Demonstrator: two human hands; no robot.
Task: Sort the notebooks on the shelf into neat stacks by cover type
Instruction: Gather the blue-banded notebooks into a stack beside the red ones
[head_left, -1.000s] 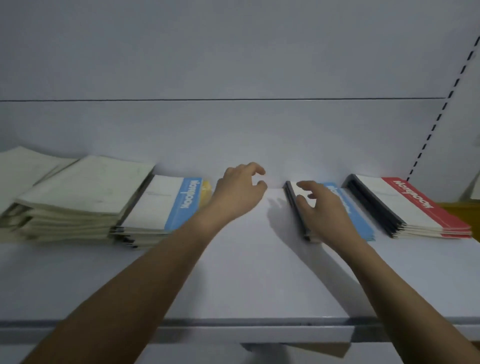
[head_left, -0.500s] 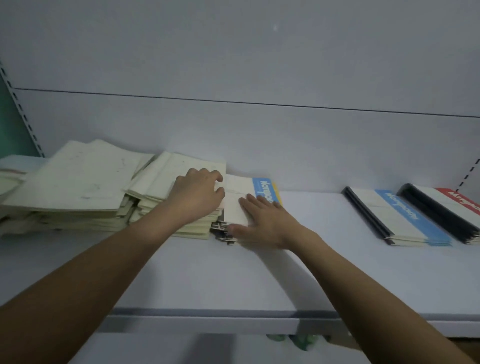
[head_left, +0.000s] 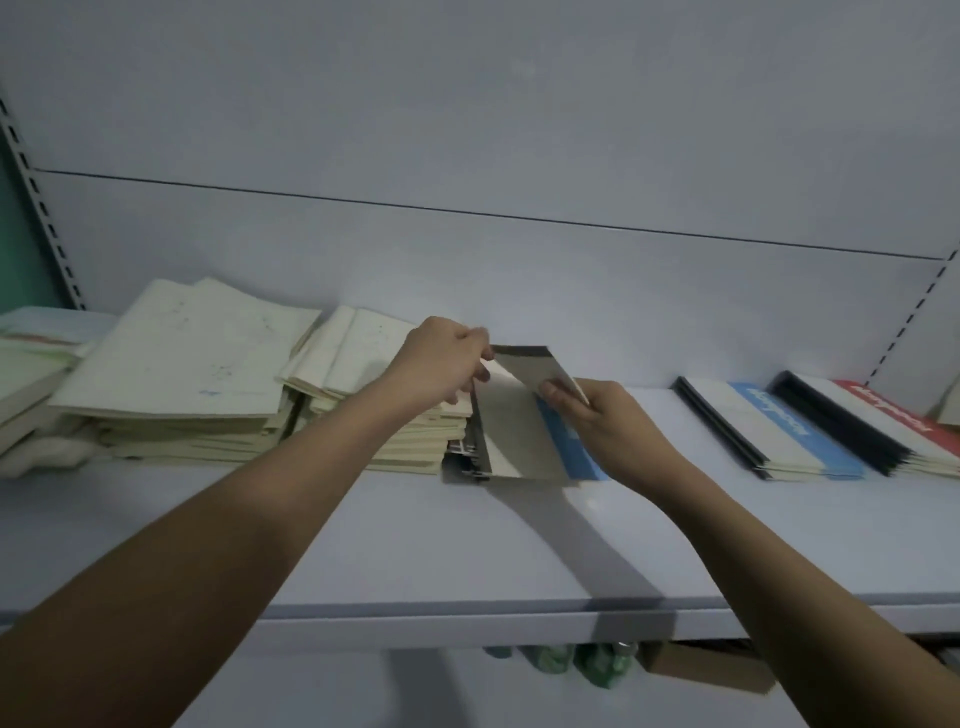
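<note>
Both hands moved from pressing flat to lifting: left hand (head_left: 441, 358) and right hand (head_left: 597, 415) pinch blue-strip notebook (head_left: 519, 421) by far edge, tilting it off mixed pile (head_left: 415, 441), likely for blue stack (head_left: 779, 431).

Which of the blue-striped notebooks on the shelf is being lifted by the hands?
The blue-striped notebook in the middle, beside the cream stacks; both hands pinch its raised far edge. The other blue-striped stack lies flat and untouched to the right.

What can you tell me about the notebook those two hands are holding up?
The lifted notebook is thin, with a pale paper-looking cover, a blue band along its right edge and a dark spine strip. It tilts up, near edge low by the shelf. The left hand pinches its top left corner, the right hand its right edge.
</note>
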